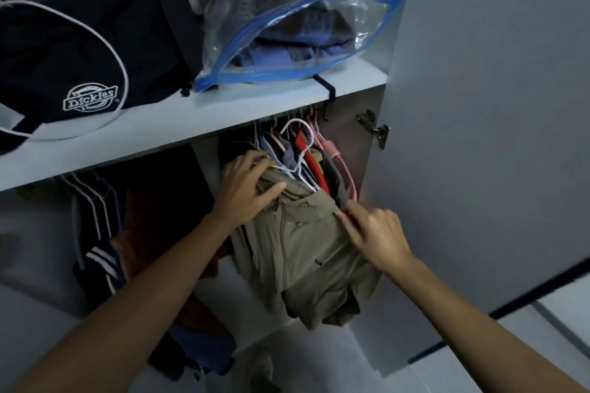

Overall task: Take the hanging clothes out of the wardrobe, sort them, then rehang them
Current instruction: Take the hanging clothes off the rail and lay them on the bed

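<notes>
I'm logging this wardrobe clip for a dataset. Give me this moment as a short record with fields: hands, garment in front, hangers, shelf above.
left hand: left hand rests on the collar end of the khaki jacket, fingers spread
right hand: right hand pinches the jacket's shoulder
hangers: white hanger and pink hanger among packed clothes
shelf above: zip bag of folded clothes, black Dickies bag

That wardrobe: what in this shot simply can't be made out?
- Head view: the rail is hidden behind the shelf, so only the hanger hooks show.
- The clothes behind the khaki jacket are packed tight; their kinds cannot be told.
- The left compartment's dark garments are lost in shadow.
- The black Dickies bag is cut off by the left edge.
- The right hand is motion-blurred; its exact grip on the jacket is unclear.
</notes>
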A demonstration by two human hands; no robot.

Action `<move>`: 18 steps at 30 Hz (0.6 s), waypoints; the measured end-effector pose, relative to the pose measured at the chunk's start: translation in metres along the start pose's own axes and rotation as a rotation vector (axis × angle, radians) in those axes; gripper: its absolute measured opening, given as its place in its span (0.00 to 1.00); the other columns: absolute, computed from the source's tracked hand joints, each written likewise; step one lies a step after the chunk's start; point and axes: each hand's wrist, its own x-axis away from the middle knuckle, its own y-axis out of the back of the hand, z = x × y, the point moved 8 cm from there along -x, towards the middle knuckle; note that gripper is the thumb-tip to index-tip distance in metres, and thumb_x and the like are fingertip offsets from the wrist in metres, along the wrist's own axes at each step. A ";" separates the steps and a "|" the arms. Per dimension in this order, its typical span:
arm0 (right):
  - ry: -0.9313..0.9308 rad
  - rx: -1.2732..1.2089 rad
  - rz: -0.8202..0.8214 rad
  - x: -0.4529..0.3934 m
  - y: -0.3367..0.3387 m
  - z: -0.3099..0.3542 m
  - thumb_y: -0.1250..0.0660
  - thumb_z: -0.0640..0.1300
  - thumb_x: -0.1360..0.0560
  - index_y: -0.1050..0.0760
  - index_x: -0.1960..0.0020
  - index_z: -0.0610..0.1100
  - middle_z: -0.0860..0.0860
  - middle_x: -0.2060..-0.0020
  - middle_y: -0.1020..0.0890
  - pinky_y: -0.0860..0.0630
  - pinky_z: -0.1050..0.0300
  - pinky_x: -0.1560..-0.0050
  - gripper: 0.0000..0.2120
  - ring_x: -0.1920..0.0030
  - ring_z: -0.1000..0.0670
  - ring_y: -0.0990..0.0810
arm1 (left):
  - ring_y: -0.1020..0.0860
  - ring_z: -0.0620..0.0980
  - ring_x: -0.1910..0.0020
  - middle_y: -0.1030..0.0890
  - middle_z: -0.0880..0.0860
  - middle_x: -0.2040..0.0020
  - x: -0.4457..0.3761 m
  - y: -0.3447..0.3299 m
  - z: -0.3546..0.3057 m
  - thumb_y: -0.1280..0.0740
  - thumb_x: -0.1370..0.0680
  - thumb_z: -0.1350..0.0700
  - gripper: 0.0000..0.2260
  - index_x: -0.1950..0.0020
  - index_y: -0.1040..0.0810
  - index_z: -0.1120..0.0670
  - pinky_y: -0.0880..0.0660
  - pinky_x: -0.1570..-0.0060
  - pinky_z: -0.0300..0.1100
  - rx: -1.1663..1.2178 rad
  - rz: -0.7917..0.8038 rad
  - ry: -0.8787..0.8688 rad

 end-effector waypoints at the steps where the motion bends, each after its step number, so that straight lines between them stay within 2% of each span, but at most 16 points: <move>1: -0.004 0.001 -0.003 0.010 0.008 -0.002 0.39 0.53 0.15 0.24 0.51 0.48 0.50 0.69 0.22 0.27 0.50 0.71 0.11 0.71 0.42 0.22 | 0.25 0.56 0.37 0.24 0.50 0.35 0.005 -0.001 -0.005 0.39 0.19 0.34 0.24 0.35 0.21 0.51 0.28 0.39 0.58 0.005 -0.002 0.003; 6: -0.044 0.007 -0.002 0.067 0.047 -0.009 0.39 0.52 0.15 0.30 0.55 0.49 0.52 0.70 0.25 0.32 0.53 0.72 0.11 0.71 0.44 0.24 | 0.25 0.55 0.45 0.24 0.51 0.44 0.029 -0.011 -0.040 0.44 0.15 0.39 0.19 0.42 0.23 0.53 0.28 0.46 0.54 0.032 0.014 0.025; 10: -0.146 0.063 -0.018 0.125 0.081 -0.016 0.38 0.52 0.15 0.29 0.56 0.47 0.54 0.69 0.25 0.29 0.49 0.73 0.13 0.71 0.45 0.25 | 0.26 0.58 0.53 0.26 0.51 0.55 0.034 -0.025 -0.100 0.52 0.13 0.40 0.21 0.54 0.30 0.52 0.30 0.54 0.54 0.074 0.045 -0.126; 14: -0.300 0.136 0.014 0.197 0.110 -0.015 0.39 0.52 0.16 0.28 0.54 0.47 0.52 0.68 0.23 0.29 0.49 0.72 0.12 0.68 0.44 0.22 | 0.27 0.59 0.56 0.27 0.53 0.59 0.056 -0.038 -0.179 0.45 0.13 0.50 0.15 0.57 0.30 0.54 0.32 0.55 0.53 0.201 0.032 -0.277; 18: -0.537 0.150 0.003 0.289 0.151 -0.014 0.41 0.54 0.16 0.27 0.53 0.48 0.53 0.65 0.21 0.26 0.48 0.67 0.12 0.65 0.44 0.20 | 0.28 0.57 0.59 0.28 0.54 0.62 0.092 -0.043 -0.262 0.43 0.12 0.51 0.18 0.60 0.29 0.57 0.33 0.58 0.50 0.339 0.059 -0.446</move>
